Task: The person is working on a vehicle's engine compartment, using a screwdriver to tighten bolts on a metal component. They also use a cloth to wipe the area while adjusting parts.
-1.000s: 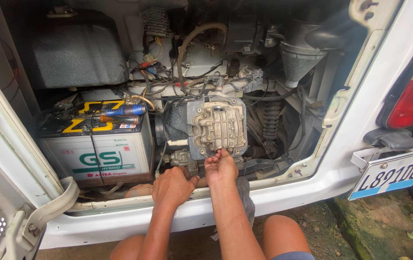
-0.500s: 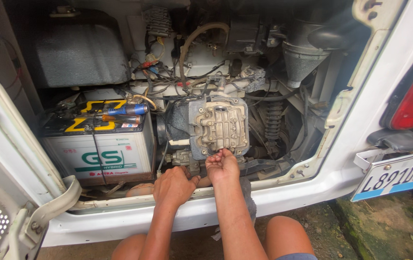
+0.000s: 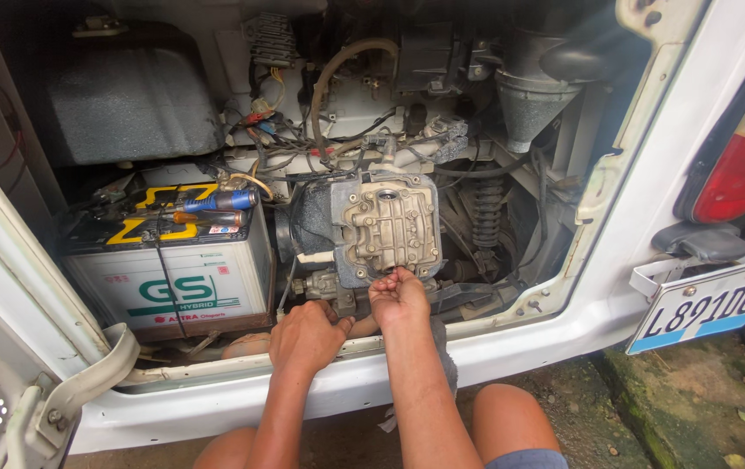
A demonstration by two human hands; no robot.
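Hands barely shifted since earlier frame. Right hand (image 3: 398,297) pinching something small, probably bolt, under engine cover (image 3: 388,224). Left hand (image 3: 305,336) curled beside it, grip unclear. Risk: bolt dropping into bay; screwdriver (image 3: 216,201) bridging battery (image 3: 172,282) terminals.

A white battery (image 3: 172,282) sits at the left — its front label green and red, its top label (image 3: 159,221) black and yellow. A white-and-blue plate (image 3: 707,304) hangs tilted at the right, below a red lamp.
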